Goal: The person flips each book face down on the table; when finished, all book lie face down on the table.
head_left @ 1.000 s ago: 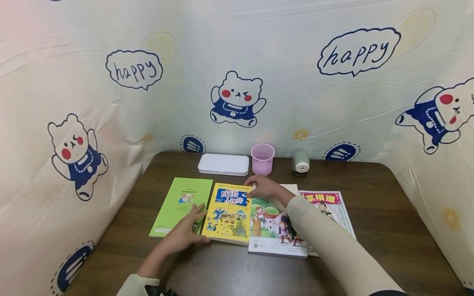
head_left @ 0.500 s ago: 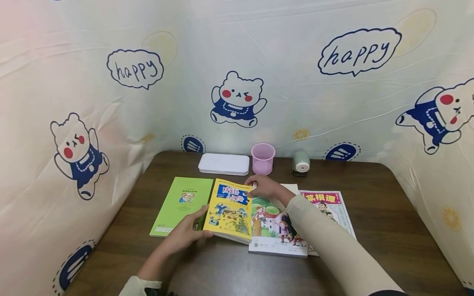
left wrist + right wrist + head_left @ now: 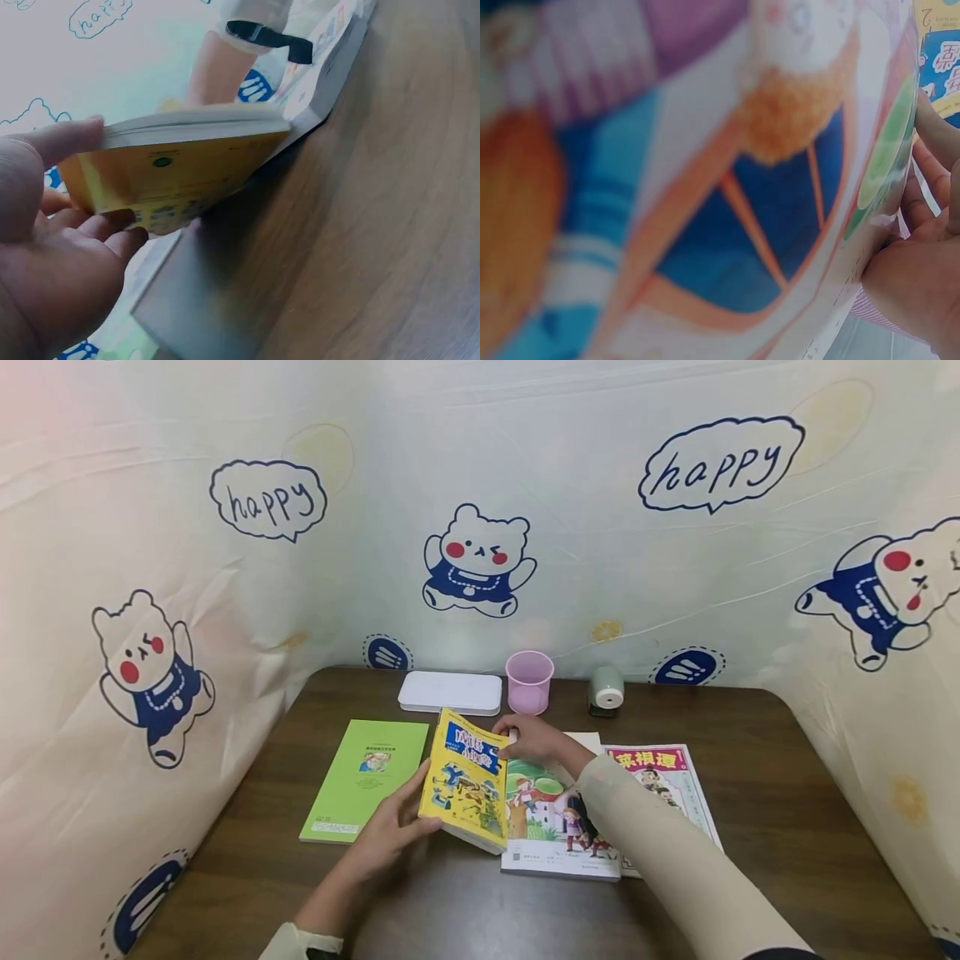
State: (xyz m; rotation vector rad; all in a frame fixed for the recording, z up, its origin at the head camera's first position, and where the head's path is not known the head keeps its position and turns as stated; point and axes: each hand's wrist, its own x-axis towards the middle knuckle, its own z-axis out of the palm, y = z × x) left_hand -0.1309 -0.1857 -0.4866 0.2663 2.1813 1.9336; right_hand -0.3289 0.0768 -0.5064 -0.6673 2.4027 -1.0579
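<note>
A thick yellow book (image 3: 463, 789) is tilted up off the table along its left side. My left hand (image 3: 384, 837) grips that side, thumb on the cover. In the left wrist view, the fingers of my left hand (image 3: 67, 255) lie under the yellow book (image 3: 187, 169), and its page edges face the camera. My right hand (image 3: 536, 742) holds the book's upper right corner with bent fingers. Just right of it lies a white-edged picture book (image 3: 542, 827), partly covered by my right forearm. This picture book (image 3: 757, 225) fills most of the right wrist view.
A green book (image 3: 360, 802) lies flat at the left of the brown table (image 3: 795, 827). At the right is a book with a pink title band (image 3: 678, 760). Along the back stand a white case (image 3: 450, 693), a pink cup (image 3: 529, 685) and a green-grey pencil sharpener (image 3: 606, 691).
The yellow book's left side has risen from the table, tilting the cover to the right. My left hand has moved from beside the book to gripping under it; my right hand stays at the corner.
</note>
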